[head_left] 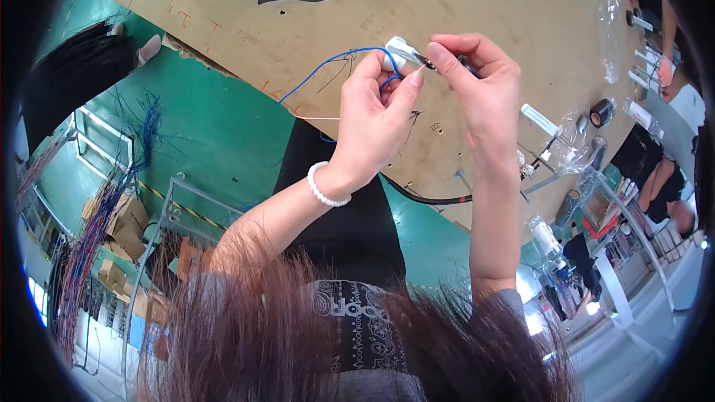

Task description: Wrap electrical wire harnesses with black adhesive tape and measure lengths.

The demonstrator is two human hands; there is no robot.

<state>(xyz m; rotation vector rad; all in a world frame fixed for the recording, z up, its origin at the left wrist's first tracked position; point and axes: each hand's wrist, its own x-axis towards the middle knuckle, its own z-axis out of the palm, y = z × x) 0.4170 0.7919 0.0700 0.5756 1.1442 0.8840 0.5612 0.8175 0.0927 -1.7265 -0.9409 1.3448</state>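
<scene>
My left hand (372,123), with a white beaded bracelet (320,190) on its wrist, is closed on a white plastic piece (400,46), perhaps a connector housing. A thin blue wire (316,69) loops over that piece and trails off to the left. Close by on the right, my right hand (488,85) pinches a small dark part (427,62) between thumb and fingertips, right against the white piece. Its exact kind is too small to tell. Both hands are above the wooden board (357,7).
A black cable (424,199) curves along the board's near edge. To the right lie a white tube-like piece (538,119), a roll of black tape (602,112) and clear plastic wrap (572,145). Wire bundles (97,231) hang at a metal frame on the left; other people are at both sides.
</scene>
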